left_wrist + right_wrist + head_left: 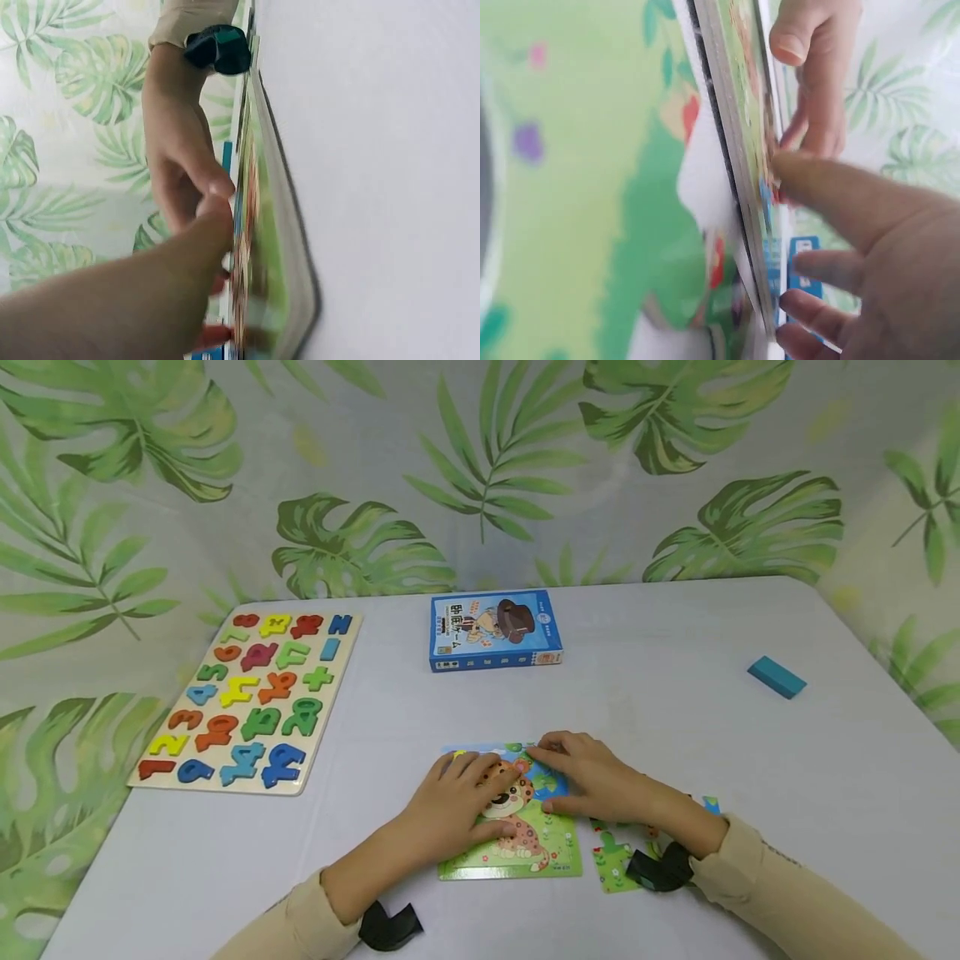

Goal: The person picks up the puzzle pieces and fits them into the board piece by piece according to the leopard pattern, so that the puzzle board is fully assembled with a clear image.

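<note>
A picture puzzle board (558,860) with a spotted leopard cub on green grass lies flat on the white table. My left hand (450,810) rests across its left half, fingers spread over the cub. Over the upper right part, my right hand (592,777) touches the board with its fingertips and thumb; no separate piece shows between them. The left wrist view shows the board's pale edge (304,270) side-on, with the right hand (176,142) just beyond. In the right wrist view, the right hand's fingers (825,270) are apart and slightly bent at the board.
Several puzzle pieces (615,864) lie right of the board, partly hidden under the right forearm. A wooden number board (292,789) stands at the left, a blue game box (491,627) at the back, a teal block (777,677) at the right. Leaf-patterned cloth hangs behind.
</note>
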`<action>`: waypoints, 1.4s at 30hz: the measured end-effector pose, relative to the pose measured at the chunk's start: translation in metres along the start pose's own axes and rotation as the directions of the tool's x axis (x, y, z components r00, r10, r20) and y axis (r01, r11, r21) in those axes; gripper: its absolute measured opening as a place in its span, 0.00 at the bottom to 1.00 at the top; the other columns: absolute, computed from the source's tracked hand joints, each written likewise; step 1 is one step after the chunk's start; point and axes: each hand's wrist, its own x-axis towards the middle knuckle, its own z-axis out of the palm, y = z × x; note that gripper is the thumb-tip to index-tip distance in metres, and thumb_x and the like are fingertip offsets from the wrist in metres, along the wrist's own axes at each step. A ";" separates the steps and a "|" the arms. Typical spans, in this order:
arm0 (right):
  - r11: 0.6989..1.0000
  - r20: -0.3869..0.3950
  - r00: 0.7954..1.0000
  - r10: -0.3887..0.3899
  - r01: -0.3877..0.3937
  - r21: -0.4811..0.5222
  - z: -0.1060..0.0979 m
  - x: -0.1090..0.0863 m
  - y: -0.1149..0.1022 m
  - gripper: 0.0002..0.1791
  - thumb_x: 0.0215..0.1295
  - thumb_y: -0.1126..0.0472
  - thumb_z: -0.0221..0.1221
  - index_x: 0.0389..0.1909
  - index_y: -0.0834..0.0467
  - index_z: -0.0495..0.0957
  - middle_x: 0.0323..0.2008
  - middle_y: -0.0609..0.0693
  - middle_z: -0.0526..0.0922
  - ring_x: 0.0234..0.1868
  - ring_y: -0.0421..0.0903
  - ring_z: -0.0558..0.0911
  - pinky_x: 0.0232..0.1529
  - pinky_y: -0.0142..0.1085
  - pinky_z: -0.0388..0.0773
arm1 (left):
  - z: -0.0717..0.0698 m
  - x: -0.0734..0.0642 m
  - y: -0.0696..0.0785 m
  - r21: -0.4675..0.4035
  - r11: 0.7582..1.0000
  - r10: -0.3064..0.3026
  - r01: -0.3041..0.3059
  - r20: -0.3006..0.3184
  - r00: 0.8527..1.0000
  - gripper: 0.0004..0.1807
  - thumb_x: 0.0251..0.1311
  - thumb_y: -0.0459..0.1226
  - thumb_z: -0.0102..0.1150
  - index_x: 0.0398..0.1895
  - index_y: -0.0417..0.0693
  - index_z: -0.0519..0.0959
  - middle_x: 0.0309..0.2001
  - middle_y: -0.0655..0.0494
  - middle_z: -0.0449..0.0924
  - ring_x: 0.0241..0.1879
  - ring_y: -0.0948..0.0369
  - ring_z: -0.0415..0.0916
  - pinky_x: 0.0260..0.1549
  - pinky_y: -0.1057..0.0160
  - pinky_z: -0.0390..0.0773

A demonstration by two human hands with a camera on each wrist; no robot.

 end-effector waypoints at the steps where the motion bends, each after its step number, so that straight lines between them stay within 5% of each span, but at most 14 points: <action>1: 1.000 0.011 1.000 0.012 -0.013 0.027 -0.001 -0.001 0.000 0.38 0.55 0.47 0.60 0.64 0.58 0.61 0.58 0.56 0.62 0.57 0.55 0.62 0.53 0.53 0.61 | 0.000 -0.001 -0.002 -0.017 1.000 -0.006 0.006 0.002 1.000 0.36 0.57 0.64 0.38 0.67 0.61 0.57 0.62 0.51 0.58 0.60 0.53 0.55 0.57 0.46 0.54; 7: 0.971 -0.034 0.996 0.078 -0.068 0.231 -0.014 -0.015 -0.005 0.39 0.56 0.50 0.60 0.67 0.53 0.55 0.63 0.53 0.56 0.63 0.51 0.56 0.56 0.52 0.61 | -0.008 -0.015 -0.017 -0.104 0.994 -0.044 0.039 -0.046 0.998 0.36 0.57 0.61 0.44 0.66 0.57 0.58 0.63 0.52 0.57 0.62 0.56 0.52 0.59 0.54 0.53; 13: 0.971 -0.101 0.988 0.115 -0.090 0.223 -0.031 -0.037 -0.010 0.39 0.55 0.52 0.62 0.67 0.49 0.54 0.64 0.55 0.55 0.63 0.54 0.56 0.53 0.55 0.63 | -0.011 -0.040 -0.026 -0.178 0.979 -0.115 0.099 -0.084 0.990 0.41 0.53 0.59 0.52 0.67 0.50 0.56 0.64 0.51 0.57 0.62 0.55 0.54 0.59 0.55 0.55; 21: 0.961 -0.126 0.980 0.154 -0.119 0.248 -0.027 -0.066 -0.001 0.39 0.53 0.52 0.62 0.64 0.57 0.58 0.62 0.54 0.60 0.59 0.55 0.63 0.47 0.52 0.70 | -0.003 -0.068 -0.025 -0.299 0.939 -0.193 0.172 -0.041 0.980 0.46 0.49 0.62 0.53 0.68 0.48 0.55 0.65 0.54 0.56 0.63 0.58 0.52 0.59 0.58 0.56; 32: 0.949 -0.037 0.970 0.238 -0.225 0.219 -0.010 -0.076 0.019 0.36 0.51 0.46 0.62 0.60 0.55 0.65 0.58 0.52 0.66 0.56 0.51 0.66 0.49 0.46 0.70 | 0.005 -0.072 -0.024 -0.304 0.943 -0.156 0.134 -0.049 0.987 0.45 0.47 0.63 0.53 0.65 0.47 0.60 0.64 0.56 0.57 0.63 0.60 0.49 0.61 0.59 0.48; 42: 0.984 -0.038 0.994 0.106 -0.099 0.148 -0.006 -0.077 0.024 0.27 0.54 0.53 0.61 0.54 0.60 0.72 0.51 0.53 0.68 0.47 0.49 0.69 0.39 0.35 0.75 | 0.004 -0.073 -0.023 -0.314 0.940 -0.157 0.133 -0.051 0.986 0.44 0.48 0.62 0.54 0.65 0.47 0.61 0.64 0.56 0.56 0.63 0.59 0.49 0.61 0.59 0.48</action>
